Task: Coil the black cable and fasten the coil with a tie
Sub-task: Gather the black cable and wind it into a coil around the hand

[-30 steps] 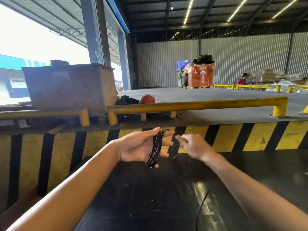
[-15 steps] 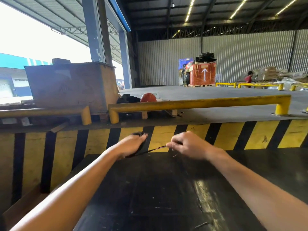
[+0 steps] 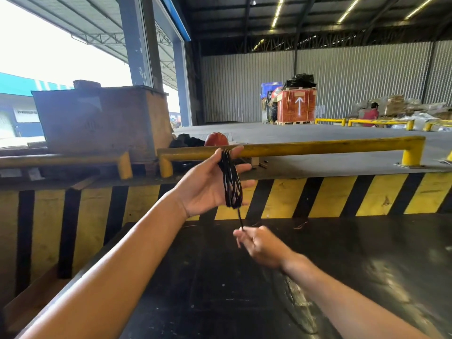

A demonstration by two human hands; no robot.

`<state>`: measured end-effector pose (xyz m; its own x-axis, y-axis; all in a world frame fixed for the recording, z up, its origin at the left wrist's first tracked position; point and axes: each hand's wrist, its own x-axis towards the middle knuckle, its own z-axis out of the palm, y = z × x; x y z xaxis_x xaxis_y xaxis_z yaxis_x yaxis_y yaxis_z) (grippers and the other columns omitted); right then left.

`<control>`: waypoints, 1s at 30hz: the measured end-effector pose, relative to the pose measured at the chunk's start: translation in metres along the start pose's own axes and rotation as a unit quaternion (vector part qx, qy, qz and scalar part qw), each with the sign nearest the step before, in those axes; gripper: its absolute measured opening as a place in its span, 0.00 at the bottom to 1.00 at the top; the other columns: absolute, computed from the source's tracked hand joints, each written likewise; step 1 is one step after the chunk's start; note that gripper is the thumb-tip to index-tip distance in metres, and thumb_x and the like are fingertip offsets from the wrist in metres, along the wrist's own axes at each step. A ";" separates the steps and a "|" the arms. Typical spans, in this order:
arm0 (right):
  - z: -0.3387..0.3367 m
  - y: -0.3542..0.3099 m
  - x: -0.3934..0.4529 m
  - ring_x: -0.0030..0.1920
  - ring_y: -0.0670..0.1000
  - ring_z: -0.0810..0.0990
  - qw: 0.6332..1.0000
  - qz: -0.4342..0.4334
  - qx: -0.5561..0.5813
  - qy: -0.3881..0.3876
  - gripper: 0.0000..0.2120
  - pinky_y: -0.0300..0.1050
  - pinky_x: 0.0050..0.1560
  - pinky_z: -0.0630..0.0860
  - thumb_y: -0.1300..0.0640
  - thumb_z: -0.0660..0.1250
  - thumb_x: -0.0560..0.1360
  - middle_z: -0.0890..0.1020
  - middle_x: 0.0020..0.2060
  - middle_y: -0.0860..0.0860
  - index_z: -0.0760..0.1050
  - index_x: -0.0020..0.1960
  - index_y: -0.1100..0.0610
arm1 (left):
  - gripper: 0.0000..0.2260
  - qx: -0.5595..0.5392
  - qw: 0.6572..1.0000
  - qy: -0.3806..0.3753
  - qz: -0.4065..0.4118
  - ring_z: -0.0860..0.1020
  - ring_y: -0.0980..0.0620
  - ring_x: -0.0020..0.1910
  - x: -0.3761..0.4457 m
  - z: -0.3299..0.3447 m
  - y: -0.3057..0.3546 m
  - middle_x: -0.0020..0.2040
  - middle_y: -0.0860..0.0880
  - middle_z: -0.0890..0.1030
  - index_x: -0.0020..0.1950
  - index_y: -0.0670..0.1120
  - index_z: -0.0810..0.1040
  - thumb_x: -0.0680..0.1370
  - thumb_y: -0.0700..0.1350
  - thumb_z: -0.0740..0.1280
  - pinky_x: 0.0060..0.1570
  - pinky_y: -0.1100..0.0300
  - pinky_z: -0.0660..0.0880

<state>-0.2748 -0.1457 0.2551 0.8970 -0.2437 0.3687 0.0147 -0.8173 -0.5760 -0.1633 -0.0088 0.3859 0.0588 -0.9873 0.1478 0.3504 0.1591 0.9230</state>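
Observation:
The black cable is wound in several loops around the fingers of my left hand, which is raised palm up with the fingers spread, in front of the striped wall. A short loose end hangs down from the coil's bottom. My right hand is below it, pinching that loose end between thumb and fingertips, just above the black table. No tie is visible.
Behind the table stands a yellow and black striped wall with a yellow guard rail on top. A rusty metal box sits at the left. Far off are an orange crate and a person in red.
My left hand has risen and turned palm up, showing the coil. My right hand has dropped from beside the coil to below it, drawing the cable end downward.

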 end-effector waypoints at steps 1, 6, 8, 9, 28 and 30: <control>0.007 -0.003 -0.007 0.24 0.39 0.71 1.000 -0.011 0.010 -0.022 0.17 0.34 0.29 0.67 0.44 0.54 0.80 0.75 0.24 0.42 0.73 0.39 0.50 | 0.19 0.016 0.998 0.049 0.020 0.70 0.38 0.68 0.003 -0.001 0.003 0.73 0.43 0.66 0.68 0.57 0.72 0.80 0.57 0.54 0.58 0.32 0.69; -0.010 -0.022 -0.016 0.29 0.39 0.73 0.993 -0.050 -0.061 -0.087 0.15 0.34 0.32 0.69 0.46 0.56 0.81 0.75 0.28 0.43 0.73 0.41 0.52 | 0.18 0.124 0.957 0.240 0.105 0.74 0.46 0.57 0.007 -0.030 0.004 0.59 0.49 0.73 0.67 0.59 0.71 0.81 0.59 0.52 0.47 0.43 0.74; -0.036 -0.028 -0.011 0.32 0.41 0.76 0.988 -0.067 -0.112 -0.082 0.15 0.36 0.35 0.73 0.46 0.57 0.80 0.78 0.33 0.45 0.75 0.44 0.53 | 0.17 0.361 0.878 0.306 0.073 0.74 0.55 0.41 0.005 -0.037 -0.003 0.44 0.52 0.72 0.64 0.58 0.72 0.80 0.60 0.52 0.38 0.57 0.70; -0.052 -0.030 -0.006 0.33 0.42 0.77 0.987 -0.070 -0.126 -0.066 0.14 0.37 0.37 0.74 0.46 0.58 0.80 0.79 0.34 0.46 0.77 0.45 0.53 | 0.16 0.494 0.810 0.312 0.040 0.71 0.58 0.35 0.004 -0.040 -0.010 0.40 0.52 0.71 0.61 0.57 0.73 0.80 0.60 0.51 0.33 0.59 0.67; 0.002 -0.029 -0.015 0.28 0.47 0.70 0.995 -0.014 -0.040 -0.092 0.09 0.47 0.34 0.67 0.53 0.56 0.81 0.71 0.29 0.45 0.73 0.49 0.54 | 0.19 0.031 0.997 0.069 0.021 0.81 0.38 0.56 0.008 0.007 -0.006 0.65 0.43 0.76 0.66 0.57 0.74 0.80 0.58 0.53 0.51 0.35 0.77; 0.006 -0.043 -0.021 0.31 0.49 0.73 0.987 -0.018 -0.094 -0.127 0.08 0.47 0.35 0.66 0.52 0.55 0.81 0.73 0.32 0.48 0.69 0.48 0.54 | 0.16 0.172 0.973 0.149 0.029 0.81 0.42 0.56 0.011 0.001 -0.013 0.63 0.47 0.76 0.63 0.61 0.74 0.80 0.59 0.52 0.50 0.39 0.79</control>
<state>-0.2917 -0.1018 0.2676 0.9795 -0.0936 0.1784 -0.0121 -0.9111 -0.4120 -0.1679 -0.0213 0.3756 0.3564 -0.9235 0.1417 0.0074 0.1545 0.9880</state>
